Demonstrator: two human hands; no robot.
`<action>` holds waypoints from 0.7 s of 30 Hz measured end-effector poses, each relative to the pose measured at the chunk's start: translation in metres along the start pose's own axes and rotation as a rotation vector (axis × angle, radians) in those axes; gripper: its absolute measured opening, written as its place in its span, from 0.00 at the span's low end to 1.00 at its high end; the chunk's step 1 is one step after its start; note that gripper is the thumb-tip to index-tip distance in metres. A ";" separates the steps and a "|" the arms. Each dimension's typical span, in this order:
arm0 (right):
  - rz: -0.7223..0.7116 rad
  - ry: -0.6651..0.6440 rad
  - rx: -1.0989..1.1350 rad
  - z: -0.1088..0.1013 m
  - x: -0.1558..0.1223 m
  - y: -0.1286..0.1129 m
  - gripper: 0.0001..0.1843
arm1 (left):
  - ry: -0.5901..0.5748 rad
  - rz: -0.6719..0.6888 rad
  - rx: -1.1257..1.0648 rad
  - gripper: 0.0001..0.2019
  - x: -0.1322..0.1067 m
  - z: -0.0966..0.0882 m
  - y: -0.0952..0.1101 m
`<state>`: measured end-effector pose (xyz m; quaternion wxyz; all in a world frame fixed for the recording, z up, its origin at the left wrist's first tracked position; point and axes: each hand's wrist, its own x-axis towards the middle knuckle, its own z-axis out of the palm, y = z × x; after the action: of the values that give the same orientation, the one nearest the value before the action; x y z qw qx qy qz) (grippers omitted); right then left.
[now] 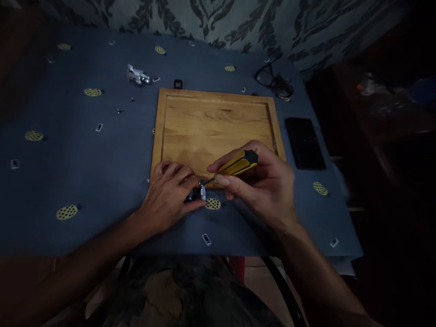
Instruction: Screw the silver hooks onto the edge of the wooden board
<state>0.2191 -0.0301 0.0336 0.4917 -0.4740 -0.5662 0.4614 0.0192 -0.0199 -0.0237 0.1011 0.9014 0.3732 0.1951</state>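
Observation:
My right hand (269, 186) is closed around a yellow and black screwdriver (236, 163). The screwdriver slants down to the left, its tip at a shiny metal hinge (203, 190) on the near edge of a wooden panel (218, 131). My left hand (170, 193) is closed on that hinge, holding it against the panel edge; its fingers cover part of it. The panel lies flat, with a raised frame around a recessed middle. Whether the tip sits in a screw is too small to tell.
A second silver hinge (138, 75) lies at the back left, near some small screws (120, 111). Behind the panel is a small black square piece (177, 84). Eyeglasses (274, 81) and a black phone (305, 143) rest on the right of the blue tablecloth (112, 190).

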 end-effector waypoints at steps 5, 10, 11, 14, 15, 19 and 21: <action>0.012 -0.140 0.042 -0.005 0.001 -0.005 0.19 | -0.010 -0.016 0.021 0.20 0.000 -0.001 0.000; 0.002 -0.226 0.107 -0.007 0.001 0.000 0.13 | -0.005 0.004 0.024 0.21 0.001 -0.001 0.000; 0.001 -0.219 0.116 -0.006 0.001 0.001 0.13 | 0.000 0.004 0.024 0.21 0.001 -0.001 0.000; 0.003 -0.161 0.109 -0.003 0.001 0.003 0.17 | 0.009 -0.003 0.025 0.20 0.000 0.001 -0.001; 0.005 -0.141 0.100 -0.002 0.001 0.003 0.18 | 0.011 -0.005 0.026 0.20 -0.001 0.002 -0.001; 0.001 -0.126 0.105 -0.002 0.001 -0.002 0.20 | 0.001 -0.005 0.027 0.21 -0.001 0.001 -0.001; -0.010 -0.169 0.113 -0.003 0.001 -0.004 0.19 | -0.010 -0.003 0.020 0.21 0.000 0.000 -0.001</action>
<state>0.2219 -0.0289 0.0381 0.4704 -0.4019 -0.5811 0.5287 0.0182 -0.0193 -0.0238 0.0941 0.9028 0.3758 0.1865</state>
